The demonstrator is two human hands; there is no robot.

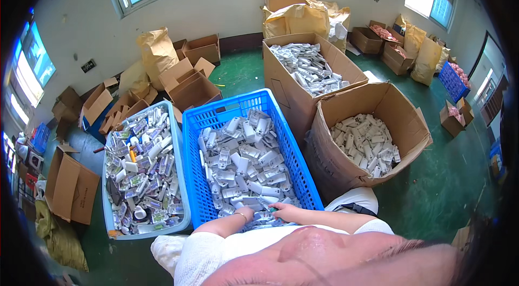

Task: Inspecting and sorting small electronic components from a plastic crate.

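Note:
Both my hands reach into the near end of a blue slatted plastic crate (pixel 195 178), which is filled with small white plastic housings (pixel 243 167). My left hand (pixel 245 213) is down among the housings near the crate's front edge. Its fingers are mostly hidden, so I cannot see whether it grips one. Just to its right, my right hand (pixel 283 212) is closed with the thumb toward the left hand. A small dark green piece (pixel 272 209) shows at its fingertips, too small to name.
Left of the crate stands a light blue tub (pixel 186 199) of mixed plastic devices. Two tall cardboard boxes, one nearer (pixel 335 156) and one farther (pixel 286 80), hold more white pieces on the right. Paper sacks (pixel 158 56) and open cartons (pixel 73 183) line the walls on a green floor.

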